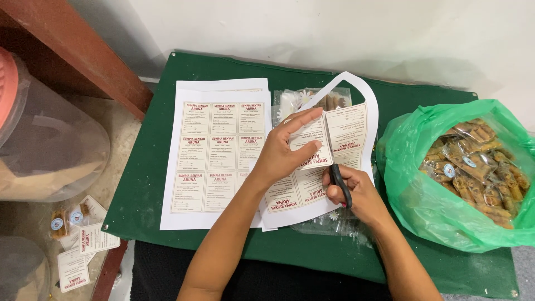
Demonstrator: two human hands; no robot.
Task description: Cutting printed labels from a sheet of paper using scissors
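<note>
Paper label sheet (312,167) sits mid-frame, pinched in my left hand (281,153). My right hand (356,195) grips black scissors (340,184) just right of it, blades pointing up-left into the sheet.

Both bare forearms reach up from bottom of frame, converging toward centre. L hand (284,150) lies palm down, wrist slightly bent, index finger stretched up and to the right, thumb (307,148) extended sideways beneath it, pinching. R hand (356,192) sits just below and right of L, curled into a loose fist, knuckles up, fingers closed round black handles; wrist straight, forearm angling toward lower right.
</note>
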